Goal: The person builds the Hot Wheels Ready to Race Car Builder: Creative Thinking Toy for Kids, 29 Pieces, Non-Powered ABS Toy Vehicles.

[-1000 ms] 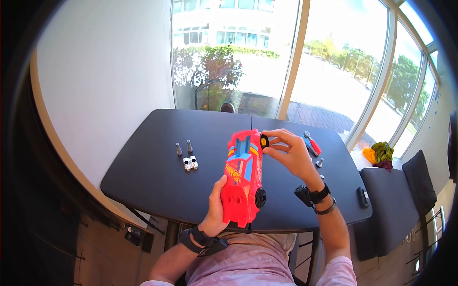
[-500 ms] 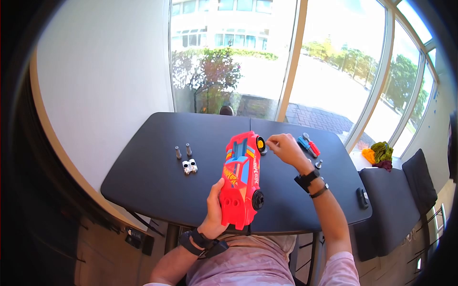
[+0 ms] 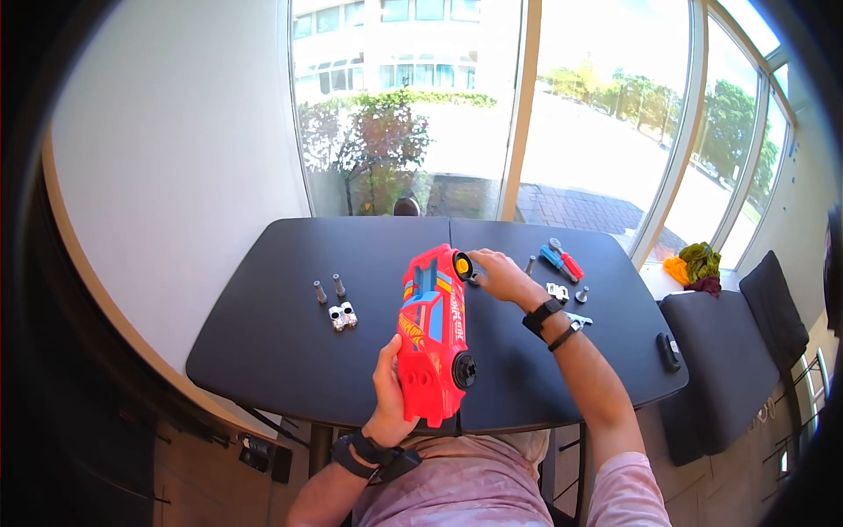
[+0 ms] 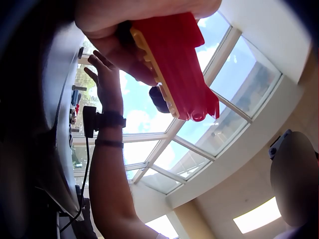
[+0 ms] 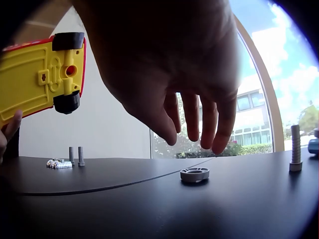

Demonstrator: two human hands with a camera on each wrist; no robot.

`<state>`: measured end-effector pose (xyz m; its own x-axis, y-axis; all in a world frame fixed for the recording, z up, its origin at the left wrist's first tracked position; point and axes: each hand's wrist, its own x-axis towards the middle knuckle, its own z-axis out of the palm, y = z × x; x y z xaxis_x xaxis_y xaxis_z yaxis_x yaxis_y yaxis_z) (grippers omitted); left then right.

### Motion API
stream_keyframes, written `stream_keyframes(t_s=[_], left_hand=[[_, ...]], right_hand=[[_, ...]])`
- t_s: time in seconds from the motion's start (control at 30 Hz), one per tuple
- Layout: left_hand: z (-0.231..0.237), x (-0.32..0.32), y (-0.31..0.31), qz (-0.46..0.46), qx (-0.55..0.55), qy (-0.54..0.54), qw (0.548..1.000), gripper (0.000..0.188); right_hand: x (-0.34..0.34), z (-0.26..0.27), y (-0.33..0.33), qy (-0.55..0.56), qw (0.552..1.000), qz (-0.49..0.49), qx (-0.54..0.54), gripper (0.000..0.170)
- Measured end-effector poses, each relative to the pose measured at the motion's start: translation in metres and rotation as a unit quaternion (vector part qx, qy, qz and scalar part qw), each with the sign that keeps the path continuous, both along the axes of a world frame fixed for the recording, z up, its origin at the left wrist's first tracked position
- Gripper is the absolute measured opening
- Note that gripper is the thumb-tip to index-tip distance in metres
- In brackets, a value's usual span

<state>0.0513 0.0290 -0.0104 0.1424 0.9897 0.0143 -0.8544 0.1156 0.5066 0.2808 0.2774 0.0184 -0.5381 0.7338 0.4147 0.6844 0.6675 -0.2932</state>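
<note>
My left hand (image 3: 389, 395) grips a red toy car (image 3: 430, 351) near its lower end, holding it up over the table. The car's upper wheel (image 3: 462, 263) has a yellow hub, while the lower wheel (image 3: 465, 370) has a black one. In the right wrist view the car's yellow underside (image 5: 30, 79) faces that camera. My right hand (image 3: 502, 277) is beside the upper wheel in the head view. From the right wrist, its fingers (image 5: 192, 119) hang down, loosely spread and holding nothing, over a grey ring-shaped piece (image 5: 195, 174) lying on the tabletop.
Left on the black table (image 3: 263, 351) stand two grey bolts (image 3: 339, 285) and a chrome engine-like piece (image 3: 343, 316). At right lie blue and red tools (image 3: 562, 261), another bolt (image 3: 582, 295), a white piece (image 3: 557, 292) and a black case (image 3: 668, 352). A bench (image 3: 716, 369) stands beyond.
My right hand has left the car's upper wheel, which its fingers touched earlier, and has come down above the grey ring. The left hand keeps hold of the car. The head view has shifted slightly.
</note>
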Motion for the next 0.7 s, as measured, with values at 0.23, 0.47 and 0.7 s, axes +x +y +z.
stream_keyframes(t_s=[0.23, 0.47, 0.7], left_hand=[[0.005, -0.001, -0.002, -0.008, -0.01, 0.007, 1.0, 0.068], [0.003, -0.001, -0.002, -0.018, 0.012, -0.001, 1.0, 0.067], [0.005, 0.0, -0.001, -0.018, 0.02, 0.016, 1.0, 0.072]], right_hand=[[0.006, -0.022, 0.018, -0.101, 0.995, -0.002, -0.022, 0.041], [0.002, 0.024, -0.023, 0.081, 0.996, 0.013, -0.02, 0.038], [-0.004, 0.087, -0.101, 0.37, 0.918, 0.082, -0.115, 0.035]])
